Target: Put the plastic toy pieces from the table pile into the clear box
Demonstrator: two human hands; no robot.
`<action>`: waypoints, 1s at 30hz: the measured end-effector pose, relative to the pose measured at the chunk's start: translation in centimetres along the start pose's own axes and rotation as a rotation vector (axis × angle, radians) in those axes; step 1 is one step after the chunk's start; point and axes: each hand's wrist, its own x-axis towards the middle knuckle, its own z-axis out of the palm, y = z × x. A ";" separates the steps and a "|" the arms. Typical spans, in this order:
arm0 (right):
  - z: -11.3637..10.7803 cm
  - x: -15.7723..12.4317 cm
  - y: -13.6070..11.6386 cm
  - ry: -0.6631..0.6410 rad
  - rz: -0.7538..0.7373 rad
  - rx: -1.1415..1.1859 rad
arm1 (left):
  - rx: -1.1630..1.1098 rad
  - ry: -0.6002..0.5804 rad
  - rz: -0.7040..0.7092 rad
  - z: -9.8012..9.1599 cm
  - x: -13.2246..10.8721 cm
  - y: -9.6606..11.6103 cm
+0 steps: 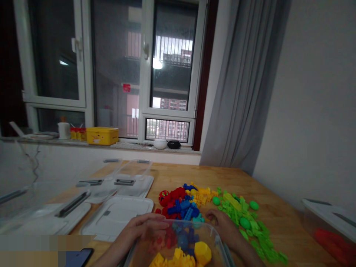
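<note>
A clear plastic box (191,222) stands close in front of me with yellow toy pieces (178,259) in its bottom. My left hand (147,225) is closed over its far left rim. Just beyond the far right corner, my right hand (218,219) has its fingers curled inward; what they hold, if anything, is hidden. Past the box lie heaps of toy pieces sorted by colour: red (176,193), blue (185,208) and yellow (204,195). A heap of green pieces (236,207) spreads to the right of my right hand, and teal pieces (198,218) lie beside its fingertips.
Several clear boxes and white lids (119,213) cover the table's left side. A phone (79,257) lies at the near left. Another lidded box (330,222) with red contents stands far right. On the windowsill sit a yellow box (102,135), a white pot (160,144) and a black pot (174,144).
</note>
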 end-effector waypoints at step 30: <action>-0.3 -1.2 -7.3 -0.052 0.206 1.021 | 0.022 0.015 0.008 0.2 -0.3 0.4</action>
